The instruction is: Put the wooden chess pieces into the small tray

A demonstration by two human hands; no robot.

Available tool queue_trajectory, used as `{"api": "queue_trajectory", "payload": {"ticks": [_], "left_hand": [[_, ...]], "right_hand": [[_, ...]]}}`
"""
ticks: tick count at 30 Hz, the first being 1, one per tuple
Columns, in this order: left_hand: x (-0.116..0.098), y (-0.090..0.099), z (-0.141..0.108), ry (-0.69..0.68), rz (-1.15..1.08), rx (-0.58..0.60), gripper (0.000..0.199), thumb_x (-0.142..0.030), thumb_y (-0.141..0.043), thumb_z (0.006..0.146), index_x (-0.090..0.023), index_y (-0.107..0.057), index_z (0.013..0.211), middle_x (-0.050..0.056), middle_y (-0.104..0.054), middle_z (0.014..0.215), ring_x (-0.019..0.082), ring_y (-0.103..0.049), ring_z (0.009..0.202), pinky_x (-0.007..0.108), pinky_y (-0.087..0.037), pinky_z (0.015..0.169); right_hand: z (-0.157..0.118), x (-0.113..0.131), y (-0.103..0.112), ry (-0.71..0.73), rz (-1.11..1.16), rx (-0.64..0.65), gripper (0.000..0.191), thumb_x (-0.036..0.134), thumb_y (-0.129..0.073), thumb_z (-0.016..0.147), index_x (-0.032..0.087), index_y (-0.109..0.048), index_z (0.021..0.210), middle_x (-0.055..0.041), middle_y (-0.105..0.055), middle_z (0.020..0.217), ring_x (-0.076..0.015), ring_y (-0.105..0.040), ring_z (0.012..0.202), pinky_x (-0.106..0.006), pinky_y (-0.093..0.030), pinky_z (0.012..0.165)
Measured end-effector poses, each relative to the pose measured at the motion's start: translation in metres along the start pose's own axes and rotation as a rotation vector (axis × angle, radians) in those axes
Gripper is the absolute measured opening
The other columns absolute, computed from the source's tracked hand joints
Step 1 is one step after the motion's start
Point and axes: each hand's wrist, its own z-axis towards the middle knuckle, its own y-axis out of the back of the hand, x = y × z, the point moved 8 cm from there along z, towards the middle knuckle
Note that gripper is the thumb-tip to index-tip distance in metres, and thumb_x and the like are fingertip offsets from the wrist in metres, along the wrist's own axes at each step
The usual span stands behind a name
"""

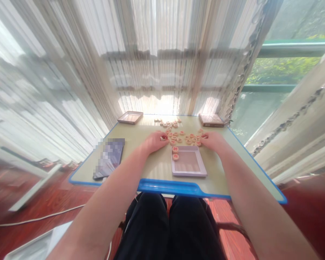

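Curtains [157, 43] and wood floor [4, 191] suggest a home.

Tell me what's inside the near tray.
The tray holds two pieces by its left side, marked in red. What lies directly beneath them is covered.

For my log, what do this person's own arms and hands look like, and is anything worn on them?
The left arm and right arm are bare, with no sleeves in view. The left hand and right hand are ungloved. No watch or bracelet shows; rings are too small to judge.
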Motion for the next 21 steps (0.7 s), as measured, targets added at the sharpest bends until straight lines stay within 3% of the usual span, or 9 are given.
{"api": "queue_trajectory", "payload": {"ticks": [4, 9, 17, 21], "left_hand": [[-0.001, 0.001, 0.000, 0.009, 0.054, -0.021, 0.033, -0.044, -0.056, 0.074, -0.020, -0.068, 0.093, 0.004, -0.062, 0.091, 0.015, -0.058, 0.072, 0.028, -0.048, 0.072], [-0.002, -0.002, -0.001, 0.012, 0.068, 0.020, 0.037, -0.033, -0.054, 0.075, -0.022, -0.066, 0.109, 0.004, -0.062, 0.101, 0.013, -0.057, 0.070, 0.026, -0.048, 0.073], [-0.005, -0.002, 0.000, 0.023, 0.103, 0.018, 0.037, -0.049, -0.048, 0.080, -0.021, -0.068, 0.092, 0.004, -0.063, 0.088, 0.016, -0.058, 0.073, 0.027, -0.047, 0.071], [-0.004, -0.004, -0.001, 0.031, 0.119, 0.033, 0.034, -0.040, -0.051, 0.078, -0.023, -0.066, 0.104, 0.003, -0.063, 0.096, 0.016, -0.059, 0.078, 0.025, -0.047, 0.076]], "right_hand": [[0.002, -0.005, 0.004, -0.019, 0.017, -0.030, 0.032, 0.023, -0.053, 0.076, 0.015, -0.071, 0.102, -0.0114, -0.070, 0.104, -0.0275, -0.062, 0.097, -0.033, -0.046, 0.081], [0.004, -0.010, 0.006, -0.033, -0.001, -0.035, 0.033, 0.019, -0.057, 0.071, 0.015, -0.071, 0.101, -0.0116, -0.071, 0.099, -0.0266, -0.063, 0.093, -0.031, -0.047, 0.077], [-0.006, 0.006, 0.007, 0.061, -0.005, -0.020, 0.022, 0.023, -0.059, 0.069, 0.017, -0.073, 0.085, -0.0070, -0.072, 0.086, -0.0229, -0.064, 0.083, -0.027, -0.045, 0.069], [-0.005, 0.002, 0.007, 0.042, 0.005, -0.030, 0.022, 0.024, -0.062, 0.067, 0.018, -0.073, 0.085, -0.0063, -0.072, 0.085, -0.0223, -0.064, 0.080, -0.027, -0.045, 0.067]]}}
